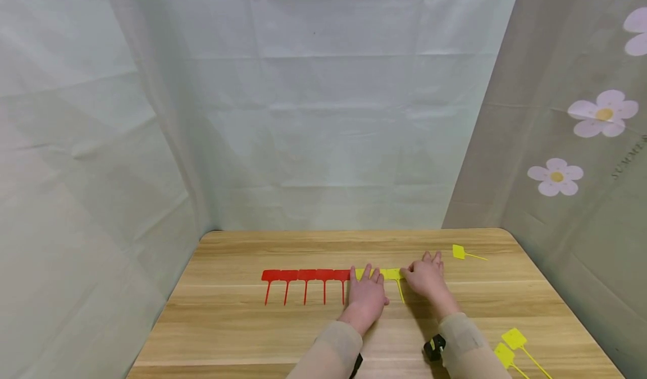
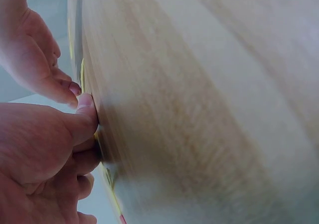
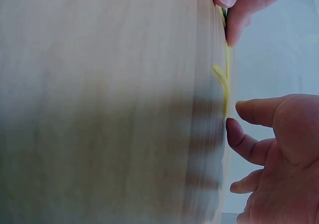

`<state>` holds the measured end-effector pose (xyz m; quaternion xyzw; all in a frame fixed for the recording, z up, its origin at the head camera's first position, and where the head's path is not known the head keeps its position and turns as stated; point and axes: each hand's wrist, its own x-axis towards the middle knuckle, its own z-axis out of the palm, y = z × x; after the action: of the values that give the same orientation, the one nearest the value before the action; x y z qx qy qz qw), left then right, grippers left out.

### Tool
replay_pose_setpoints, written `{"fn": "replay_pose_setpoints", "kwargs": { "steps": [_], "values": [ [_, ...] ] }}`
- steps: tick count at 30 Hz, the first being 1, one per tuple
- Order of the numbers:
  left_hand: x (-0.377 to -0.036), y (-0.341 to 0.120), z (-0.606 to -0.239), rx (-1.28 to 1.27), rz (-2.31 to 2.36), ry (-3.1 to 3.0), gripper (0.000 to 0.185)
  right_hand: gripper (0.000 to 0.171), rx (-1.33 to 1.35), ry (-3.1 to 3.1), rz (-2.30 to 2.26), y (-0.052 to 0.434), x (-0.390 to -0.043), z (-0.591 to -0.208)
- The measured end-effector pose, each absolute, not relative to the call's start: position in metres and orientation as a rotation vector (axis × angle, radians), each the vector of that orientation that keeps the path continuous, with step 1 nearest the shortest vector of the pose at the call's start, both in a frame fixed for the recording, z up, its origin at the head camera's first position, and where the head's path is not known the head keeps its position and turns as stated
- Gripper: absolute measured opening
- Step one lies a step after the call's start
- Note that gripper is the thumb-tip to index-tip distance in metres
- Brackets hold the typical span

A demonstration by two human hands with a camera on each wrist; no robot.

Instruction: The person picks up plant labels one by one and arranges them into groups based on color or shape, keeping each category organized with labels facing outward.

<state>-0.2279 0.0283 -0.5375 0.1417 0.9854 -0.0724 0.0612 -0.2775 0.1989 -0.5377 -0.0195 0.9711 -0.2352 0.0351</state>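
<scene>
So, quick rundown of that moment:

Row so far: five red tags sat side by side on the tabletop, stems pointing toward the person, and the yellow tags carried straight on from the red end of the row.

Yellow in the row: at least one square head and one stem showed between the hands — more may have been hidden under the fingers, I couldn't tell.

Left hand: lay flat on the tabletop, fingers straight, pressing down where red met yellow. It gripped nothing.

Right hand: fingers relaxed and spread, tips touching the yellow end of the row. The wrist views looked the same, with loose fingers and no pinch.

Loose yellow tags: three lay outside the row — one lone yellow tag just beyond the right hand, and a pair of yellow tags well apart near the front right edge.

Progress, my guess: the red part looked finished and the yellow part was only begun, so the three loose ones were probably what was left.

Count: five red, at least four yellow.

Backdrop: pale cloth hung behind and to the left, with a flower-print curtain on the right.
</scene>
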Motion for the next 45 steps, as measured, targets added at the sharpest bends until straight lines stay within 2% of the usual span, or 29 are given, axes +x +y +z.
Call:
{"fn": "replay_pose_setpoints", "kwargs": {
  "steps": [18, 45],
  "values": [
    [-0.226, 0.028, -0.534, 0.426, -0.21, 2.973, 0.068, 0.032, -0.062, 3.0, -0.727, 0.2, -0.277, -0.535],
    [-0.229, 0.026, -0.541, 0.439, -0.165, 3.002, 0.069, 0.02, -0.235, 3.064, -0.716, 0.202, -0.259, -0.527]
  ]
}}
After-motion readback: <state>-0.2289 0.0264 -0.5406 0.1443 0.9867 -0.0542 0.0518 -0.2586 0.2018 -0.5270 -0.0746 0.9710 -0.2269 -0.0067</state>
